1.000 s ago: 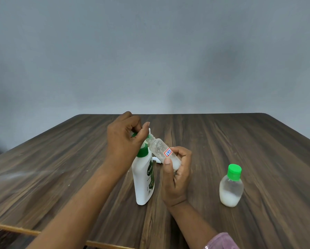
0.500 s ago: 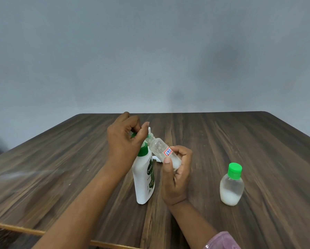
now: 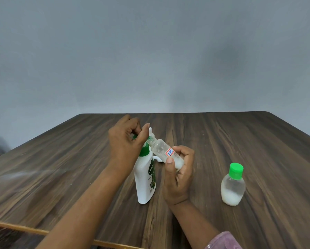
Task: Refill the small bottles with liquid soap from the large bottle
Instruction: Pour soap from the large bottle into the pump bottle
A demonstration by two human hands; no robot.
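The large bottle [image 3: 144, 180], white with a green collar, is standing upright on the table [image 3: 60, 159], and all places are being given from it. Its pump top is being gripped from above by the left hand [image 3: 123, 142], the fingers being curled round the green head and the thumb being raised beside the white spout [image 3: 150, 130]. Just right of the large bottle, the tilted bottle [image 3: 161, 148] is being clamped low on its body by the right hand [image 3: 179, 177], with the thumb on the near side and the fingers wrapped round the far side. This small clear bottle is being held off the table, uncapped and leaning up to the left, so that its mouth is being held at the spout. Whether soap is flowing cannot be told. White liquid is pooling at its lower end, and a red-framed label [image 3: 169, 152] is being shown on its side. Well to the right of the large bottle, apart from both hands, the capped bottle [image 3: 233, 187] is standing on the table with its green cap [image 3: 236, 170] on and white liquid lying in its bottom part. Just behind the large bottle, below the tilted bottle, a small white piece [image 3: 158, 159] is lying on the table, and what it is cannot be told. A pink sleeve [image 3: 224, 239] is being worn on the right arm, and a grey wall [image 3: 150, 51] is rising beyond the table.
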